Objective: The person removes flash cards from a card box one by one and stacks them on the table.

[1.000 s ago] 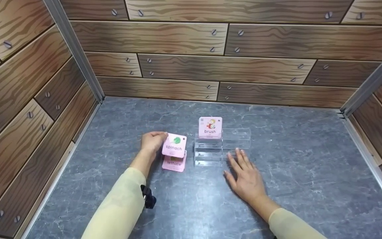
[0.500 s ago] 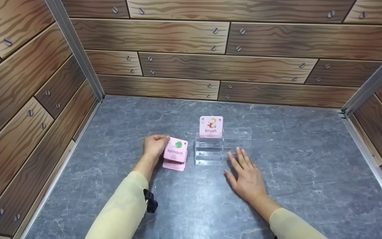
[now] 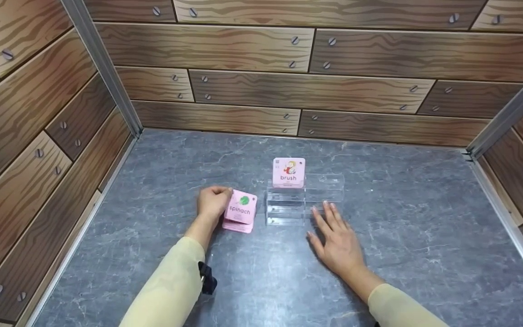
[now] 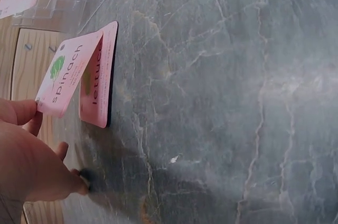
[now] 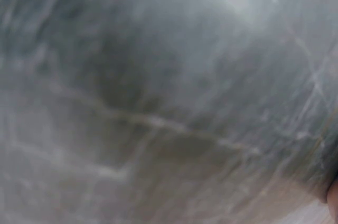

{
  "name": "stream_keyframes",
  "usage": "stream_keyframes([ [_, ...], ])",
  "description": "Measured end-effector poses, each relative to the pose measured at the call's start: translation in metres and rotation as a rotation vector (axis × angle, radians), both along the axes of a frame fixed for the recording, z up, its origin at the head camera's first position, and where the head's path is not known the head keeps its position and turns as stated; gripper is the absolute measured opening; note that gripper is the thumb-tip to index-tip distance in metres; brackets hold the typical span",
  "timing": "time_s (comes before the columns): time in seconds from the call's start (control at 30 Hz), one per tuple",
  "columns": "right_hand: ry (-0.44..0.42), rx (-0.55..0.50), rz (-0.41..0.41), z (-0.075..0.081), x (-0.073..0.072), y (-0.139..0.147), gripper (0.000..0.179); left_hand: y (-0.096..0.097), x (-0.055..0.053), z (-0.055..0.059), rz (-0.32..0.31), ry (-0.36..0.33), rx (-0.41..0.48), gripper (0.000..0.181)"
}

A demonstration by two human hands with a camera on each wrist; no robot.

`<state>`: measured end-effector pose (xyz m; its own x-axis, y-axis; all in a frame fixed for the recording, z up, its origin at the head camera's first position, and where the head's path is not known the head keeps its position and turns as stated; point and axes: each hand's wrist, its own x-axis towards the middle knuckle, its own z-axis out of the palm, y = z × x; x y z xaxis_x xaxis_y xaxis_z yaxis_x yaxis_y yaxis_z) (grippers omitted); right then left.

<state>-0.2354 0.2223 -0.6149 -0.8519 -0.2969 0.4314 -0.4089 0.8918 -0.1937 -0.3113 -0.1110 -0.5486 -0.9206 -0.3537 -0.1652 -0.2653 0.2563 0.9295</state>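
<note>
Over the last second I bring the spinach card (image 3: 241, 208) further down over the lettuce card (image 4: 99, 102), so from above the lettuce word is now covered. I take this to mean the card is still in hand, near the lettuce card and apart from the clear plastic stand (image 3: 285, 197). My left hand (image 3: 213, 202) pinches it by a corner between thumb and finger. My right hand (image 3: 337, 245) lies with fingers extended, fingertips at the stand's near edge.

The spinach card is pink with rounded corners, a green leafy picture and dark lettering. It tilts, its held end raised, leaving a wedge-shaped gap above the lettuce card, which is also pink, with a dark edge, on the worktop (image 3: 425, 227). The brush card (image 3: 288, 173) stands in the stand's back row.
</note>
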Motion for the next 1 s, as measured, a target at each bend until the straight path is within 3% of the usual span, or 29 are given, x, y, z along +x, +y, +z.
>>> stream_keyframes([
  [0.3, 0.001, -0.003, -0.001, 0.000, 0.000, 0.000, 0.065, -0.001, 0.002, -0.004, 0.014, 0.055, -0.234, 0.020],
  [0.53, 0.007, 0.004, -0.001, 0.000, 0.000, 0.000, 0.065, -0.004, 0.005, -0.011, -0.013, 0.100, -0.278, 0.018],
  [0.8, 0.010, 0.012, 0.004, 0.000, -0.001, 0.000, 0.065, -0.006, 0.007, -0.019, -0.028, 0.215, -0.376, 0.013],
  [1.0, -0.005, 0.007, 0.003, 0.001, -0.001, 0.000, 0.065, -0.007, 0.008, -0.023, -0.030, 0.202, -0.397, 0.015],
])
